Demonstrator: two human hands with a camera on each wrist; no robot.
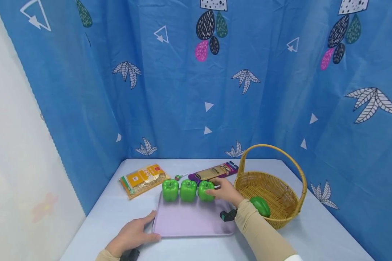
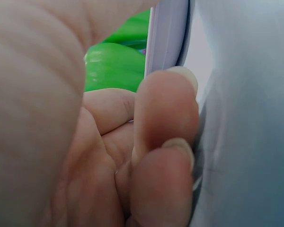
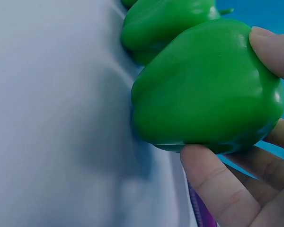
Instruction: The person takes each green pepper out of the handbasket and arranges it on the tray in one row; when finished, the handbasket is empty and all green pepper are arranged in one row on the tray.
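Observation:
Three green bell peppers stand in a row at the far side of a pale purple tray: a left pepper, a middle pepper and a right pepper. My right hand holds the right pepper, thumb on one side and fingers on the other; in the right wrist view that held pepper fills the middle. My left hand rests at the left edge of the tray, thumb near its front corner, fingers spread. The left wrist view shows its fingertips close to the tray's rim.
At the right is a wicker basket with a tall handle and another green pepper inside. Behind the tray lie a purple packet, a small lollipop-like item and an orange-and-clear food bag. A blue curtain hangs behind.

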